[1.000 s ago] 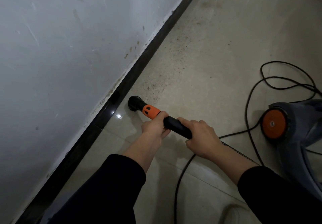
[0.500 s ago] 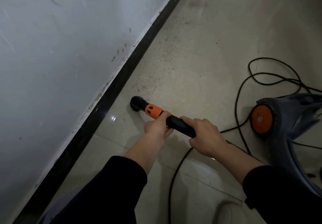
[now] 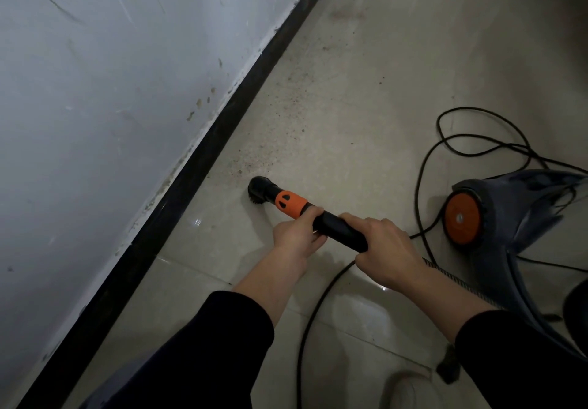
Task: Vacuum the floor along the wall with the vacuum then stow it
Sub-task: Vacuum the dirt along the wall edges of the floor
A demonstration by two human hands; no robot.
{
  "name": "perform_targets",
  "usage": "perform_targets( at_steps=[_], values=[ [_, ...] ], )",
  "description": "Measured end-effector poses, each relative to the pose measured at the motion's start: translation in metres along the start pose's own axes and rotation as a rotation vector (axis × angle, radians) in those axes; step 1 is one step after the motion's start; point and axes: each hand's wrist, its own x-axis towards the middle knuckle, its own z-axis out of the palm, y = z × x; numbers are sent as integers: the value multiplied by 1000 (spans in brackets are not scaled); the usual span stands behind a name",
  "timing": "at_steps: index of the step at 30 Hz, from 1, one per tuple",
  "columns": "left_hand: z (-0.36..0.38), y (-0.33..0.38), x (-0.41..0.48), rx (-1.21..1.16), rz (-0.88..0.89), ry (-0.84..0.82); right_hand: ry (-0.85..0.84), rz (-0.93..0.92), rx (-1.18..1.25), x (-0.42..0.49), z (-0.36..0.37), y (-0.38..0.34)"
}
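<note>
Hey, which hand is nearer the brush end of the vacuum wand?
The left hand, gripping just behind the orange collar; the right hand holds the wand further back.

I have just one camera, on my head. It looks forward and down. My left hand (image 3: pixel 297 233) and right hand (image 3: pixel 386 249), both round the vacuum wand (image 3: pixel 337 231), show up close near the middle. The wall (image 3: pixel 95 90) fills the left, the floor (image 3: pixel 381 74) the right.

black plastic vacuum wand (image 3: pixel 339 230) partly buried under left hand (image 3: pixel 296 233) and right hand (image 3: pixel 386 249), dark blue vacuum body (image 3: pixel 525 205) cropped at right
</note>
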Motion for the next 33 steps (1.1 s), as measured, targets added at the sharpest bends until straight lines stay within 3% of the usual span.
perform_targets(
  at_steps=[33],
  values=[
    [-51, 44, 29, 21, 47, 92, -53, -36, 146, 50, 27, -56]
  ],
)
